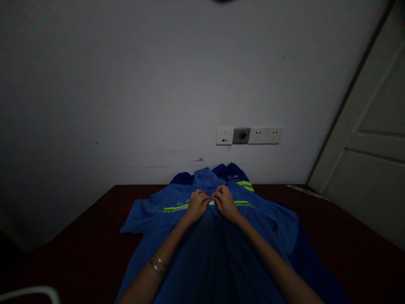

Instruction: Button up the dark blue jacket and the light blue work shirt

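Note:
A blue short-sleeved work shirt [158, 219] lies spread on the dark red table, with a yellow-green and silver reflective strip [175, 208] across its chest. My left hand [198, 206] pinches the shirt's front at the middle, right at the strip. Close beside it, my right hand [225, 203] is closed on the other side of the front opening. The fingertips of both hands nearly meet there, and whether a button or other fastener is between them is too dark and small to make out. The shirt's collar [204, 177] points toward the wall.
Under and behind the shirt is a darker blue garment [232, 172] with a reflective strip. The table [104, 219] reaches the wall, where socket plates [264, 135] are mounted. A pale strip [308, 192] lies at the back right, near a door [370, 147]. A white curved object [34, 290] shows at bottom left.

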### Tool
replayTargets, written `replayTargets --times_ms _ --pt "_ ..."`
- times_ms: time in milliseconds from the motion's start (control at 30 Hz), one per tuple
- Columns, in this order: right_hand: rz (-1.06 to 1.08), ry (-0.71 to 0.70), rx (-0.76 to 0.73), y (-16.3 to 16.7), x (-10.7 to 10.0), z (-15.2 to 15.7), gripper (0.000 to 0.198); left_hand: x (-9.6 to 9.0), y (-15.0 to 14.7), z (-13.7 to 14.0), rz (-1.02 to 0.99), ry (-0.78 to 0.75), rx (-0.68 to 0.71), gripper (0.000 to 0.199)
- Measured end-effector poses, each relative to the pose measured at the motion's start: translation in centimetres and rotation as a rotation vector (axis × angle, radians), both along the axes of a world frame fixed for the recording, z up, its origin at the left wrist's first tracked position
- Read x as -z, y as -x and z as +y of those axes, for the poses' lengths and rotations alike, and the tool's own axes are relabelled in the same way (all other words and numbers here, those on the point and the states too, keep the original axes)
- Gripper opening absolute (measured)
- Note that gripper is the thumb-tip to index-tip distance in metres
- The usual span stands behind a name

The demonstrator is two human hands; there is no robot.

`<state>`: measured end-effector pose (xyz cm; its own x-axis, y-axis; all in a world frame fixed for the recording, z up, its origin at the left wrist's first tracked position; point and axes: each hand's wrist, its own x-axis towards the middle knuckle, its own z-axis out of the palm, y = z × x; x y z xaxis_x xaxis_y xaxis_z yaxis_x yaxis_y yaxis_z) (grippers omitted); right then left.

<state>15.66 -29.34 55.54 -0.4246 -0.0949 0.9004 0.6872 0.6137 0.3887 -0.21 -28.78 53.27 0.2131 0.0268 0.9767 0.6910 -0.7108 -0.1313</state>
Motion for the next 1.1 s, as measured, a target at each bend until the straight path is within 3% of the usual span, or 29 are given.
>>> replayTargets --times_ms 300,400,533,733,1100 --pt "0.053 0.13 -0.155 -0.1 -0.5 1.1 0.011 0.1 0.0 0.3 -0.045 -0.062 0.008 0.014" --pt "-0.045 0.097 -0.084 -0.6 -1.2 0.0 0.012 0.0 0.3 0.3 -0.008 -0.082 -0.009 0.013" --pt "-0.154 -0.049 0.106 -0.9 -1.9 -2.5 0.015 0.0 0.4 0.1 0.023 -0.087 -0.05 0.014" --pt "-0.298 -0.157 0.374 0.2 -1.1 -3.7 0.01 0.1 0.3 -0.2 0.119 -0.133 -0.137 0.014" --pt "-0.366 -0.172 0.434 0.2 -0.9 -2.3 0.015 0.2 0.4 -0.5 0.212 -0.175 -0.216 0.016"
